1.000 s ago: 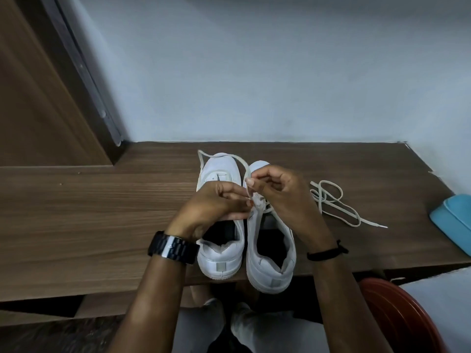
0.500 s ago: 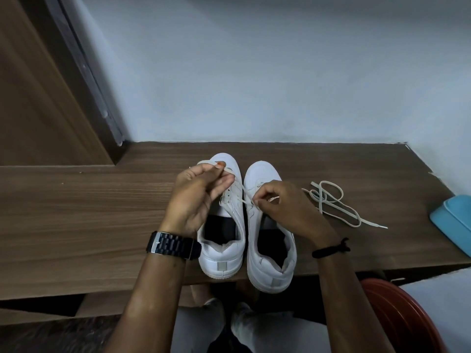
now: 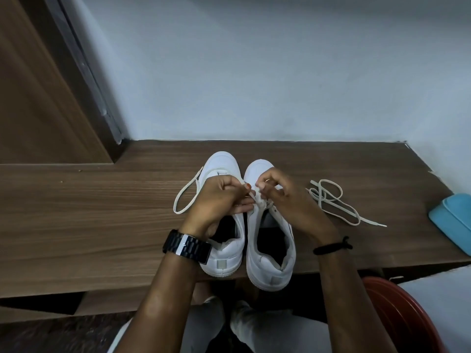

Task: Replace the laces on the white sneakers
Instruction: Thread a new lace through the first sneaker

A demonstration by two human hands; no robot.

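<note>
The two white sneakers (image 3: 248, 225) stand side by side at frame centre on the wooden shelf (image 3: 102, 225). Lacing looks only partly done: one lace (image 3: 187, 193) loops out to the left, and another loose lace (image 3: 336, 200) lies at right. Left hand (image 3: 219, 200) and right hand (image 3: 288, 200) both pinch the lace between the shoes with curled fingers.

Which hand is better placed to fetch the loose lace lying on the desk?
Right. The right hand sits beside the loose lace; the left hand pinches the lace being threaded, across both sneakers.
</note>
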